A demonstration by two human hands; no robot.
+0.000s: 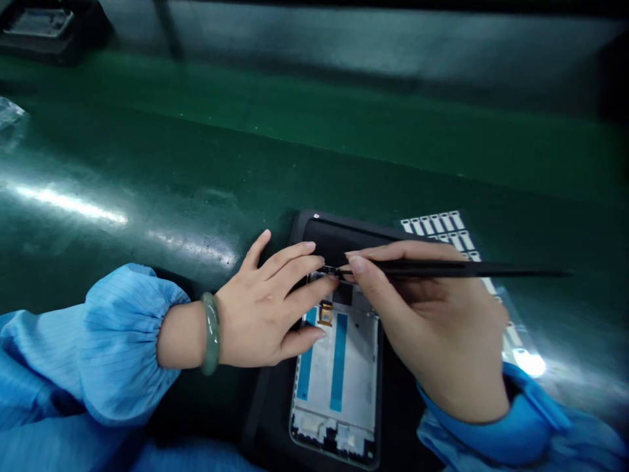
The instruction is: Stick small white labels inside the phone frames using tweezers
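Note:
A phone's inner frame (361,367), silver with two blue strips and a small orange-brown flex piece (325,313), lies in a black holder (275,387). My left hand (275,298) rests over its upper left with fingers spread, fingertips touching near the top edge. Black tweezers (437,269) are pinched between the thumb and fingers of my right hand (432,321). Their tips point left, meeting the top of the frame close to my left index finger. Whether anything small is between the tips, I cannot tell.
A sheet of white stickers (445,226) lies at the right, partly under my right hand. The green work surface (196,157) reflects lamp light. Another black holder (83,33) with a phone part in it stands far left, and clear plastic (10,113) lies at the left edge.

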